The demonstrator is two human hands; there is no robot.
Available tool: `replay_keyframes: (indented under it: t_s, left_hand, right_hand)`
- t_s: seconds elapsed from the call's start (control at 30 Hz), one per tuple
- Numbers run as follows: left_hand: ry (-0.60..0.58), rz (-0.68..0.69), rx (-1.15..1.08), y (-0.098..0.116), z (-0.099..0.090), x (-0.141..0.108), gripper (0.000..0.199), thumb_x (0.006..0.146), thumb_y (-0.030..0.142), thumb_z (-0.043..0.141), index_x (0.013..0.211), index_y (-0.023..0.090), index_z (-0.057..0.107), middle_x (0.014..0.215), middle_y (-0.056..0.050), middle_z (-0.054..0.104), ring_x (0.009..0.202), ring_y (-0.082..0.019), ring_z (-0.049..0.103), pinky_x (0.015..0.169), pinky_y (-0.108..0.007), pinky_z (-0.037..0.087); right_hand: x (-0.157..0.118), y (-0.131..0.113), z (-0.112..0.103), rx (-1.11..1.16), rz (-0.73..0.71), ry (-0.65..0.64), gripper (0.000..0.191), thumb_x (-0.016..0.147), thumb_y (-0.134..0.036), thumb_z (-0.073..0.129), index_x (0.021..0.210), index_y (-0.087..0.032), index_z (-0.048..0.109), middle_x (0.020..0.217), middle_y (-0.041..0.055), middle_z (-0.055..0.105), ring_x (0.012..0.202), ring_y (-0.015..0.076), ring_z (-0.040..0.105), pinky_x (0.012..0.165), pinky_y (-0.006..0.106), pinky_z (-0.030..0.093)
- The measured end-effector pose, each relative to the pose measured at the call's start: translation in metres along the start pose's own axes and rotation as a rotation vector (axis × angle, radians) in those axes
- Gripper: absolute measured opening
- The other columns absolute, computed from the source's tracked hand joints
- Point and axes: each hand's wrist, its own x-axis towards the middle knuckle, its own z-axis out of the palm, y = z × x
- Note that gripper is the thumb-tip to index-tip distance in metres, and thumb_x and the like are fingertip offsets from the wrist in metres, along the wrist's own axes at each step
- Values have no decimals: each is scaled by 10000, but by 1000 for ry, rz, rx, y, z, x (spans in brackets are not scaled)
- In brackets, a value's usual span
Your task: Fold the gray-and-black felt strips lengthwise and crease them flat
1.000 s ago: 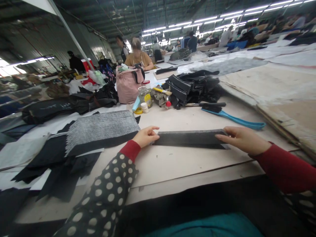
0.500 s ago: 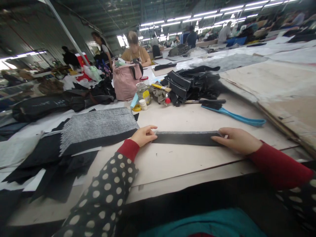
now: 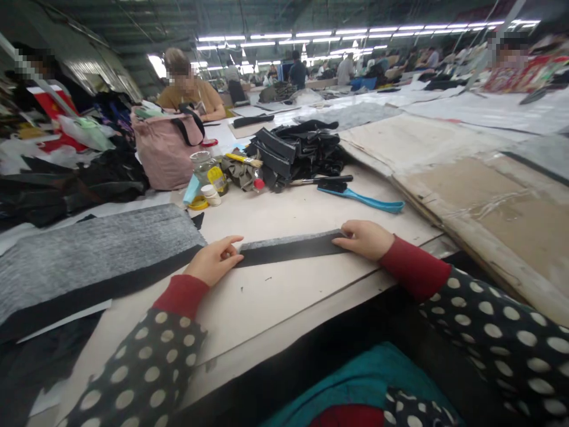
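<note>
- So, the left hand (image 3: pixel 213 261) is at the left end of the black strip (image 3: pixel 288 249), thumb touching it; can't tell if that's a proper pinch.
- The black strip spans the gap between the hands over the pale table (image 3: pixel 271 314), long way running side to side, right end slightly higher in view.
- The right hand (image 3: pixel 367 239) has the other end pinched, so neither hand's really nearer.
</note>
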Motion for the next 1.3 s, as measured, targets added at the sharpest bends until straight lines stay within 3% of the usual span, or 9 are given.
replay_keyframes:
  t_s: [0.43, 0.63, 0.73, 0.8, 0.93, 1.07, 1.17, 1.23, 1.3]
  left_hand:
    - [-26, 9, 20, 1, 0, 0, 430, 737, 387, 444, 1126, 202, 451, 702, 16, 543, 613, -122, 470, 617, -238, 381]
    - [53, 149, 118, -4, 0, 2, 355, 747, 374, 447, 1055, 200, 475, 860, -29, 470, 788, -165, 479, 713, -286, 403]
    - [11, 222, 87, -4, -1, 3, 220, 769, 349, 427, 889, 201, 539, 917, -35, 445, 863, -164, 466, 774, -281, 398]
    - [-22, 261, 66, -4, -1, 4, 203, 785, 328, 410, 813, 195, 561, 896, -32, 441, 858, -154, 463, 784, -268, 393]
    - [-59, 279, 48, -9, -2, 4, 249, 800, 342, 392, 855, 217, 600, 900, -34, 465, 855, -153, 465, 798, -270, 387]
    - [-117, 283, 57, -24, -8, -1, 314, 814, 355, 355, 985, 261, 601, 945, -40, 502, 886, -164, 469, 811, -271, 382]
    - [-172, 251, 70, -31, -21, -4, 311, 804, 346, 372, 972, 254, 617, 965, -47, 514, 887, -169, 483, 806, -269, 388]
    - [-154, 200, 88, -22, -31, -1, 291, 786, 334, 394, 897, 221, 637, 943, -54, 522, 864, -171, 498, 803, -278, 394]
    - [-93, 170, 103, 3, -35, 6, 270, 779, 302, 394, 865, 193, 626, 919, -54, 528, 837, -169, 507, 806, -293, 397]
  right_hand:
    - [-3, -2, 2, -29, -30, 18, 311, 773, -422, 423, 617, -170, 513, 678, 38, 549, 593, 127, 464, 534, 244, 274]
    - [-7, -2, 5, -38, -90, 109, 228, 755, -374, 477, 688, -164, 534, 776, 60, 551, 712, 161, 490, 625, 259, 327]
    - [-11, 0, 5, -65, -50, 264, 347, 707, -413, 539, 942, -158, 542, 929, 101, 546, 837, 214, 483, 683, 297, 340]
    - [-14, -1, 5, -81, -95, 303, 393, 724, -375, 531, 1059, -170, 514, 1009, 111, 537, 880, 222, 474, 707, 311, 340]
    - [-25, -2, 9, -89, -318, 209, 238, 801, -192, 418, 938, -224, 609, 950, 58, 597, 851, 175, 495, 730, 304, 329]
    - [-40, -1, 16, -78, -331, 246, 281, 821, -168, 379, 962, -211, 619, 971, 57, 620, 884, 170, 508, 774, 319, 329]
    - [-48, 0, 19, -69, -322, 277, 295, 817, -158, 367, 973, -194, 615, 1024, 56, 611, 920, 178, 506, 801, 328, 337]
    - [-51, 0, 20, -65, -321, 282, 297, 808, -154, 371, 975, -182, 614, 1039, 60, 606, 926, 187, 509, 805, 337, 346]
    - [-50, -1, 20, -58, -322, 278, 294, 800, -152, 378, 974, -175, 614, 1042, 65, 605, 926, 192, 513, 807, 344, 354]
